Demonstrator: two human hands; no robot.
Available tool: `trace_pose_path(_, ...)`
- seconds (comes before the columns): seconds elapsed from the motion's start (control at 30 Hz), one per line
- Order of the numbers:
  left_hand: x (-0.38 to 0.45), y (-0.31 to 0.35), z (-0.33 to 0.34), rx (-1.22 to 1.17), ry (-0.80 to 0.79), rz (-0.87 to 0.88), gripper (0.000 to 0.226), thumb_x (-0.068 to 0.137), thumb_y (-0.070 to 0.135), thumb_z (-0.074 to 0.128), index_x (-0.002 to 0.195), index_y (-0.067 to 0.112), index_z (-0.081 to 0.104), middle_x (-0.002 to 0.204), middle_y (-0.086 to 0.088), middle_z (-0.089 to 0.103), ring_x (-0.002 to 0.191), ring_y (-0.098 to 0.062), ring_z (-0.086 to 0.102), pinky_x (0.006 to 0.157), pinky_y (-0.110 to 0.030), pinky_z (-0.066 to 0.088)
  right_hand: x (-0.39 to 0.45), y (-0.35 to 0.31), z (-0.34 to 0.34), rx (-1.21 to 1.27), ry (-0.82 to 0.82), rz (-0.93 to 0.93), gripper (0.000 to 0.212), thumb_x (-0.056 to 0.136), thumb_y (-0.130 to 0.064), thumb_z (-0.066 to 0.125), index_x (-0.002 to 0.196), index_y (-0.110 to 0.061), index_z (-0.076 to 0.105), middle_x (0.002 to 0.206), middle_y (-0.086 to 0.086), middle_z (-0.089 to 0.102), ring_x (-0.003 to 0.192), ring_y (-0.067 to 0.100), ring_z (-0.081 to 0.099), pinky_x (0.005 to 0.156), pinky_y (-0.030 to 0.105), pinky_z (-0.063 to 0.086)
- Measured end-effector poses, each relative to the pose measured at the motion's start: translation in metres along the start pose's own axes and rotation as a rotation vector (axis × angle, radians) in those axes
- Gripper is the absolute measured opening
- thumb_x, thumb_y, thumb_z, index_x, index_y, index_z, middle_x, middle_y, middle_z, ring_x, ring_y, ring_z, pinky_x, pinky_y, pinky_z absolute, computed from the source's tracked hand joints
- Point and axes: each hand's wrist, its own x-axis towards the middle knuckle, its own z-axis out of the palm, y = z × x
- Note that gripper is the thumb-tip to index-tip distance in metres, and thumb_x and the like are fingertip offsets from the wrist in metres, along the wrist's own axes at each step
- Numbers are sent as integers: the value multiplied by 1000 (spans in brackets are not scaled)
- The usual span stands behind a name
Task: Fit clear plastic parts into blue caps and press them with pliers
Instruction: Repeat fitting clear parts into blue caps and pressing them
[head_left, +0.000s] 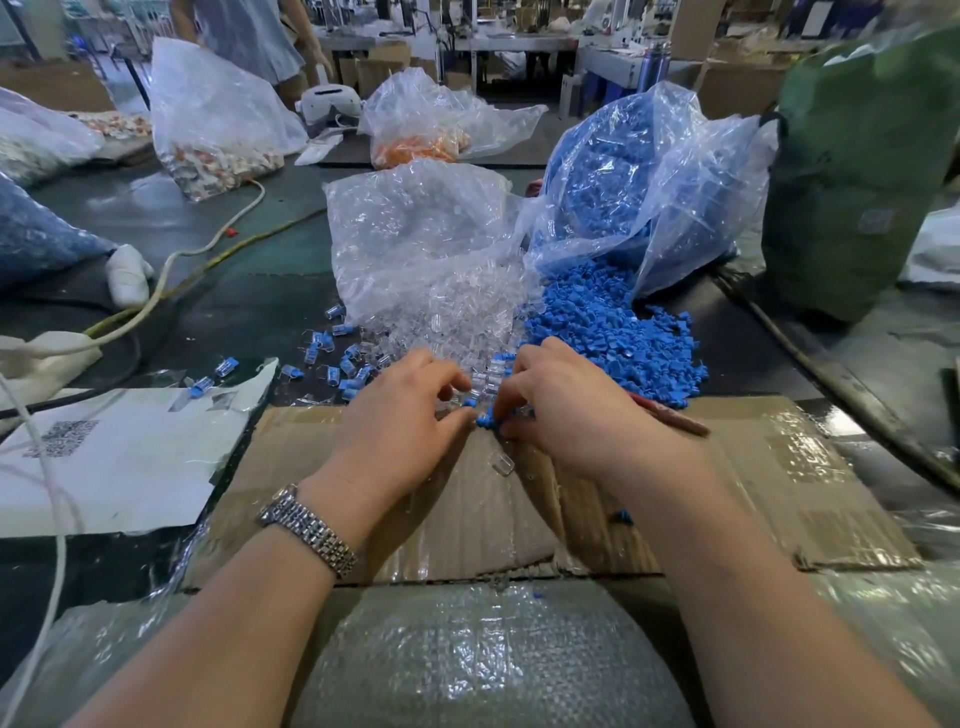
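Note:
My left hand (410, 410) and my right hand (566, 405) meet over a sheet of cardboard (753, 483). The left fingers pinch a clear plastic part (480, 384). A blue cap (487, 417) sits pinched in the right fingertips, touching the clear part. Pliers with a red handle (670, 415) stick out from under my right hand. A pile of clear parts (441, 322) spills from a clear bag just beyond my hands. A heap of blue caps (618, 332) lies to its right. Several fitted pieces (343, 358) are scattered to the left. One loose clear part (503, 462) lies on the cardboard.
A bag of blue caps (639, 176) and a green sack (862, 171) stand at the back right. White paper (119, 457) and cables (171, 275) lie on the left. Bags of orange parts (415, 145) sit farther back. Bubble wrap (483, 660) is near me. A person stands at the far side.

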Motion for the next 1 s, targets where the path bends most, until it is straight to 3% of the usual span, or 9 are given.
trace_pose_path(0.1, 1, 3, 1, 10, 1, -7, 22, 91, 39, 69, 111, 31, 64, 100, 10, 54, 88, -7, 52, 80, -26, 46, 2, 1, 1, -24, -2, 4, 16, 95, -33, 66, 109, -30, 74, 106, -1, 51, 107, 21, 41, 85, 32, 35)
trace_pose_path(0.2, 0, 3, 0, 3, -21, -1, 12, 91, 34, 70, 103, 33, 65, 94, 14, 49, 79, 1, 46, 76, -23, 43, -1, 4, 0, 15, 11, 21, 16, 96, -34, 65, 108, -25, 71, 107, 0, 53, 107, 20, 43, 80, 30, 31)
trace_pose_path(0.37, 0, -5, -5, -56, 2, -52, 19, 89, 29, 71, 105, 35, 61, 99, 12, 47, 77, 0, 50, 67, -11, 35, -5, 9, -5, 175, 65, 120, 10, 98, -27, 61, 105, -21, 64, 102, 0, 65, 98, 22, 56, 83, 35, 45)
trace_pose_path(0.5, 1, -8, -5, 11, -32, -81, 11, 90, 30, 71, 98, 32, 63, 92, 13, 49, 84, -7, 54, 74, -25, 42, -6, 10, -9, 246, 82, 122, 8, 99, -25, 61, 101, -24, 68, 90, -7, 62, 85, 16, 54, 79, 31, 45)
trace_pose_path(0.67, 1, -5, -6, -13, -13, -100, 6, 91, 34, 71, 93, 31, 67, 90, 12, 49, 82, -8, 52, 74, -25, 36, -7, 10, -11, 363, 160, 114, 8, 91, -28, 74, 93, -21, 70, 85, -8, 69, 82, 12, 63, 80, 30, 52)
trace_pose_path(0.8, 1, -1, -18, -363, 57, -213, 3, 89, 28, 74, 90, 25, 71, 83, 8, 70, 72, -5, 67, 67, -16, 51, -6, 11, -12, 646, 273, 143, 8, 83, -26, 82, 83, -21, 75, 73, -6, 73, 69, 6, 69, 72, 23, 56)
trace_pose_path(0.87, 0, 5, -24, -670, -5, -284, 6, 89, 17, 74, 95, 17, 72, 81, 1, 76, 74, -11, 74, 69, -22, 60, -6, 13, -13, 781, 309, 112, 3, 86, -20, 80, 87, -20, 77, 75, -6, 75, 70, 5, 72, 77, 23, 58)
trace_pose_path(1.0, -1, 12, -30, -1060, -33, -372, 12, 86, 5, 71, 98, 2, 70, 89, -13, 76, 80, -23, 73, 73, -29, 61, -6, 15, -14, 914, 325, 70, 4, 91, -15, 74, 92, -18, 76, 80, -5, 77, 76, 10, 75, 83, 31, 60)
